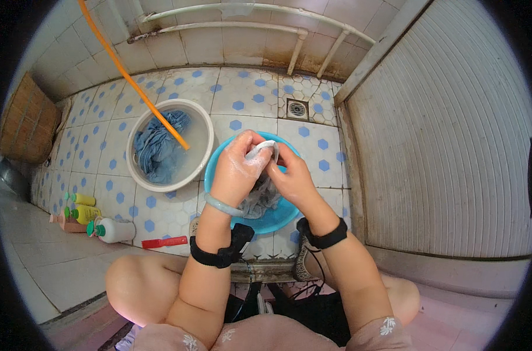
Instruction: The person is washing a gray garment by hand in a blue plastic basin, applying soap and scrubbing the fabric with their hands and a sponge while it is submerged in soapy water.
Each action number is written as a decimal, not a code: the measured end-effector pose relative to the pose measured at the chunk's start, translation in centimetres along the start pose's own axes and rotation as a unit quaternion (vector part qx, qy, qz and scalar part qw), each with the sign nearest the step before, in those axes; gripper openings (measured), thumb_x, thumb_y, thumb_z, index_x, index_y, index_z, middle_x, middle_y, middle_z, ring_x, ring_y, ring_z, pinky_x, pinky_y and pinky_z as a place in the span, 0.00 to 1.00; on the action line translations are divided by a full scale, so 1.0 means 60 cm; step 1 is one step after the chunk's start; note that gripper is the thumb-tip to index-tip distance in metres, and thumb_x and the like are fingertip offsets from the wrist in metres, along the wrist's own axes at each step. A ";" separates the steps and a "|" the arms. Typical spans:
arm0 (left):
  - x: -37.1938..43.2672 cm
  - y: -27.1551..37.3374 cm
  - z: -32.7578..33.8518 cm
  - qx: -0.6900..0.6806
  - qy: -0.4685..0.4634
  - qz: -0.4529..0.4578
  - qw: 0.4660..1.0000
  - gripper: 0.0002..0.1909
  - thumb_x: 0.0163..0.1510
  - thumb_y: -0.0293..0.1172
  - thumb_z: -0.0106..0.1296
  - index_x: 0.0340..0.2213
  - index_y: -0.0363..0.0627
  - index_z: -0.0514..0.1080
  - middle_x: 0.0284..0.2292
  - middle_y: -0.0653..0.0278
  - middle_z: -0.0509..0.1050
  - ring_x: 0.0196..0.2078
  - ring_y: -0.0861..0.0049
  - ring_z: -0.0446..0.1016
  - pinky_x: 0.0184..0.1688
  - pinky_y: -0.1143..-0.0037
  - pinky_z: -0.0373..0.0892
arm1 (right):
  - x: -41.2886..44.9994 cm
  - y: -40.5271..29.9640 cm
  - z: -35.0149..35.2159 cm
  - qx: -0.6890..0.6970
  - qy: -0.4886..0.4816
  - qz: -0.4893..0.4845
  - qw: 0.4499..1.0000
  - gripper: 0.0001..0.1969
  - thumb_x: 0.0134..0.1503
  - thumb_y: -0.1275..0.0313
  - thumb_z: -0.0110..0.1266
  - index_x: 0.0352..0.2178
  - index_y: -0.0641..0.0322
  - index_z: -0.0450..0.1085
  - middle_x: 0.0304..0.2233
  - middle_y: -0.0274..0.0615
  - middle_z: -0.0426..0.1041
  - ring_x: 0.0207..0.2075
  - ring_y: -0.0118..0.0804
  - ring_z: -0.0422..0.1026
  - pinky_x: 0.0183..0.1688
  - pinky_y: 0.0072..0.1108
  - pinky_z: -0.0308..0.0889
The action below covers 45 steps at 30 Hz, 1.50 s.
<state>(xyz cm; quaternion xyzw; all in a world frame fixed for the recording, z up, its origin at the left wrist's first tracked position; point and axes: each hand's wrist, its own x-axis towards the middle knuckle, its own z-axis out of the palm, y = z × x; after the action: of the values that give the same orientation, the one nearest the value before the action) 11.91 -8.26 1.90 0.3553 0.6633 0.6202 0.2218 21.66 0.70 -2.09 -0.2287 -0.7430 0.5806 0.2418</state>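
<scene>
Soapy lather covers the back of my left hand (239, 164), which pinches a wet white strip of cloth (266, 145). My right hand (291, 175) grips the same cloth from the other side, close to the left fingers. Both hands are above a light-blue plastic basin (288, 215), where dark grey wet fabric (261, 197) hangs or lies below them; whether it joins the white strip is hidden. To the left, a white round basin (210, 145) holds cloudy water and a blue garment (156, 149). An orange hose (139, 95) reaches down into that basin.
Several pump bottles (117, 231) lie at the lower left, near a red brush (164, 242) on the tiled floor. A floor drain (297, 109) is beyond the blue basin. White pipes (222, 25) run along the wall; a ribbed door panel (445, 145) borders the right. A woven basket (28, 120) stands far left.
</scene>
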 end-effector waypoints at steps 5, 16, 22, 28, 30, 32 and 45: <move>0.004 0.019 -0.015 -0.142 0.051 -0.012 0.989 0.02 0.46 0.25 0.47 0.25 0.41 0.66 0.22 0.73 0.66 0.25 0.90 0.62 0.29 0.87 0.59 | 0.003 0.097 -0.030 -0.169 0.048 0.083 0.981 0.13 0.42 0.75 0.51 0.34 0.60 0.65 0.27 0.43 0.70 0.31 0.39 0.70 0.35 0.24 0.64; 0.032 -0.039 -0.104 -0.338 0.202 -0.108 0.913 0.06 0.46 0.29 0.49 0.28 0.42 0.67 0.27 0.68 0.69 0.29 0.80 0.68 0.33 0.79 0.65 | -0.039 0.066 -0.165 0.255 -0.050 0.268 0.927 0.09 0.49 0.72 0.47 0.33 0.60 0.67 0.30 0.30 0.69 0.29 0.22 0.67 0.30 0.16 0.63; 0.041 -0.076 -0.107 -0.591 0.109 -0.264 0.754 0.08 0.45 0.29 0.48 0.29 0.41 0.68 0.30 0.62 0.72 0.35 0.69 0.69 0.42 0.71 0.65 | -0.045 0.076 -0.211 0.412 -0.083 0.241 0.875 0.10 0.47 0.73 0.47 0.32 0.69 0.67 0.27 0.39 0.71 0.27 0.26 0.69 0.31 0.16 0.64; 0.038 -0.078 -0.108 -0.643 0.063 -0.302 0.701 0.08 0.45 0.29 0.46 0.30 0.41 0.69 0.32 0.61 0.72 0.37 0.67 0.69 0.44 0.68 0.64 | -0.045 0.063 -0.201 0.505 -0.055 0.270 0.818 0.11 0.48 0.72 0.44 0.29 0.72 0.68 0.29 0.46 0.72 0.29 0.34 0.71 0.35 0.22 0.66; 0.038 -0.077 -0.107 -0.652 0.044 -0.290 0.700 0.08 0.47 0.29 0.44 0.29 0.39 0.69 0.30 0.60 0.72 0.36 0.68 0.70 0.44 0.68 0.64 | -0.047 0.061 -0.202 0.511 -0.050 0.267 0.816 0.11 0.48 0.72 0.44 0.29 0.72 0.68 0.29 0.46 0.72 0.29 0.35 0.71 0.35 0.23 0.66; 0.038 -0.081 -0.107 -0.654 0.050 -0.288 0.698 0.08 0.47 0.29 0.45 0.29 0.40 0.69 0.31 0.61 0.72 0.36 0.68 0.70 0.44 0.68 0.64 | -0.047 0.064 -0.202 0.510 -0.039 0.265 0.817 0.11 0.48 0.73 0.43 0.29 0.72 0.67 0.29 0.47 0.71 0.30 0.36 0.71 0.35 0.23 0.66; 0.035 -0.061 -0.093 -0.668 0.029 -0.287 0.686 0.08 0.49 0.29 0.43 0.29 0.39 0.69 0.31 0.60 0.73 0.34 0.68 0.71 0.42 0.69 0.66 | -0.047 0.073 -0.197 0.562 -0.017 0.262 0.785 0.14 0.50 0.70 0.39 0.33 0.71 0.65 0.31 0.48 0.71 0.32 0.38 0.71 0.38 0.26 0.65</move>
<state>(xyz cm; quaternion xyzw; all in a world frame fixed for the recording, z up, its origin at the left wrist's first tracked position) 5.72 -10.34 -0.62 -0.1128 0.1497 0.8149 0.5485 31.51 8.81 -4.16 -0.2286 -0.2011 0.9401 0.1533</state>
